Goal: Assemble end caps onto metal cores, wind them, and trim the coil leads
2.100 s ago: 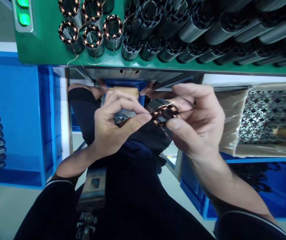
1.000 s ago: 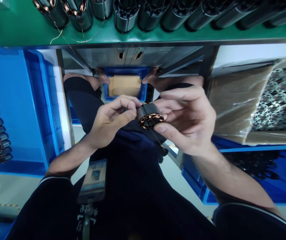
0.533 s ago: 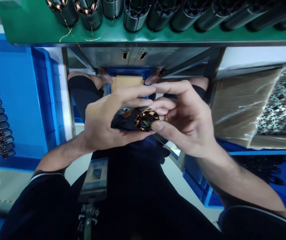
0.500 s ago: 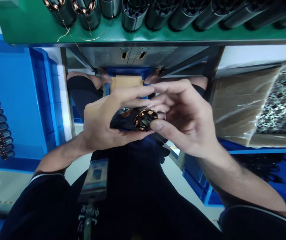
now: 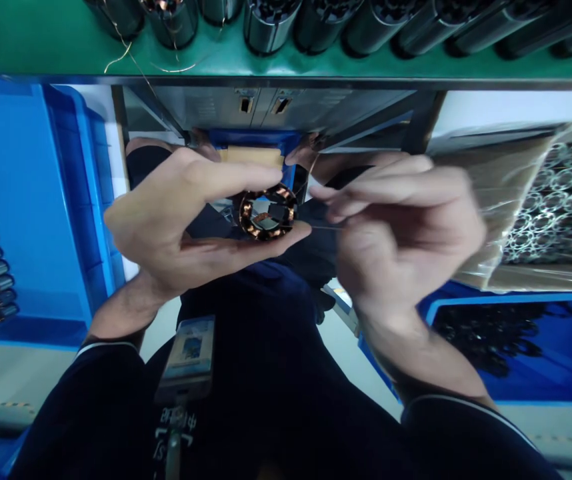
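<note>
In the middle of the head view, a motor stator (image 5: 279,211) with copper windings faces up toward me, its open bore showing. My left hand (image 5: 191,207) grips it at the rim, thumb on the near side and fingers on the far side. To its right, my right hand (image 5: 401,227) is closed in a pinch, slightly blurred. A thin copper wire (image 5: 322,228) runs from the stator toward these pinched fingers. Another wire end curves up from the stator's far right side.
Several stators (image 5: 271,27) stand along the green bench top (image 5: 226,63), loose wires trailing at the left. A blue tray (image 5: 21,153) at left holds wound stators. At right are a plastic-lined box of metal rings (image 5: 541,207) and a blue bin (image 5: 561,360) of black parts.
My right hand has left the stator's edge and moved right, drawing a wire out. My left hand has shifted left with the stator, which now faces up more squarely.
</note>
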A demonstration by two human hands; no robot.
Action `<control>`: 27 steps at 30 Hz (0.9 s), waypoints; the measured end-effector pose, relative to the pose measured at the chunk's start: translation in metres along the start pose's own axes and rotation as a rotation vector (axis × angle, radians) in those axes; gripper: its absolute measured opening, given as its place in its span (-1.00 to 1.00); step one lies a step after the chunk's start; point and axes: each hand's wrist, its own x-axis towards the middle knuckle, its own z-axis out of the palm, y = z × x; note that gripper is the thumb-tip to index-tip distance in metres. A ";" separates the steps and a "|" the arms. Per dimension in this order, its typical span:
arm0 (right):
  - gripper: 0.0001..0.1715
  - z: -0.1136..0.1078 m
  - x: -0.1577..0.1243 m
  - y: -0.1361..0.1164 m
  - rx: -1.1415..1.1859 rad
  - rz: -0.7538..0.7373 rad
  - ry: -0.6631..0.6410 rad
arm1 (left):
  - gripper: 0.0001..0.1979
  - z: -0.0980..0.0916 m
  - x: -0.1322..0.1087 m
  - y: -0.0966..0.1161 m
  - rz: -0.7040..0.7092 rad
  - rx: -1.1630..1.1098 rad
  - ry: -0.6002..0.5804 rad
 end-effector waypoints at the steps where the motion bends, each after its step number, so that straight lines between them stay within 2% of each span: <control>1: -0.23 0.000 0.001 0.000 -0.004 0.009 -0.012 | -0.34 0.003 0.001 -0.004 0.013 0.006 0.006; 3: -0.22 -0.004 0.003 0.000 -0.034 0.015 -0.013 | -0.31 0.008 0.002 -0.014 0.093 0.032 0.043; 5: -0.31 -0.009 0.002 0.002 -0.102 -0.025 0.041 | -0.31 0.012 0.002 -0.020 0.200 0.065 0.087; 8: -0.67 -0.011 -0.002 0.005 -0.210 -0.235 0.203 | -0.38 0.016 0.003 -0.020 0.291 0.094 0.147; 10: -0.88 -0.005 -0.003 0.006 -0.228 -0.383 0.296 | -0.44 0.018 0.006 -0.015 0.363 0.123 0.135; 11: -0.93 -0.001 -0.003 0.007 -0.206 -0.415 0.330 | -0.47 0.019 0.008 -0.013 0.394 0.150 0.106; 14: -0.87 0.017 -0.003 0.012 -0.024 -0.290 0.345 | -0.47 0.023 0.014 -0.013 0.472 0.195 0.062; 17: -0.60 0.032 -0.005 0.022 0.161 -0.142 0.245 | -0.42 0.026 0.015 -0.021 0.571 0.224 0.114; 19: -0.51 0.038 -0.007 0.027 0.210 -0.102 0.217 | -0.55 0.026 0.012 -0.026 0.607 0.325 0.104; 21: -0.59 0.041 -0.008 0.031 0.225 -0.078 0.240 | -0.62 0.025 0.007 -0.029 0.589 0.389 0.066; 23: -0.69 0.038 -0.007 0.031 0.225 -0.094 0.254 | -0.61 0.026 0.005 -0.030 0.543 0.388 0.003; 25: -0.78 0.029 -0.004 0.029 0.216 -0.140 0.219 | -0.64 0.027 0.006 -0.029 0.586 0.358 0.021; 27: -0.87 0.015 0.001 0.021 0.157 -0.189 0.145 | -0.77 0.028 0.009 -0.025 0.659 0.349 0.082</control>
